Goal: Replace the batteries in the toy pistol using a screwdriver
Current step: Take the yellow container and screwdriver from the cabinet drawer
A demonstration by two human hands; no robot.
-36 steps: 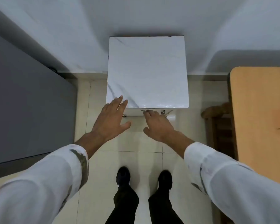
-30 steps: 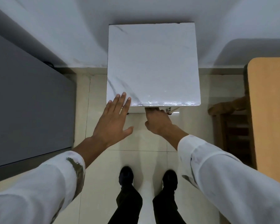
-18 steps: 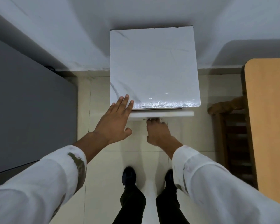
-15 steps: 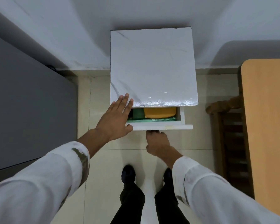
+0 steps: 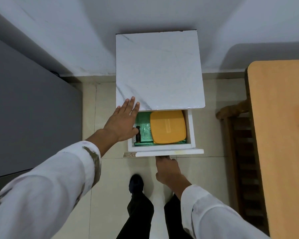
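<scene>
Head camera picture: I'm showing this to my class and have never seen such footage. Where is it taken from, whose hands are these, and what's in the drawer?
The camera sits on a person's head and looks down, so you see their own white sleeves, legs and shoes. No machine is involved. They stand at a small white cabinet against the wall. The right hand reaches under the front of the open drawer; its fingertips are hidden there, presumably on a handle. The left hand is flat and open, fingers resting on the cabinet's front corner, holding nothing. Inside the drawer, on a green liner, lie a yellow box and a small dark object, possibly a screwdriver handle. No toy pistol is visible.
</scene>
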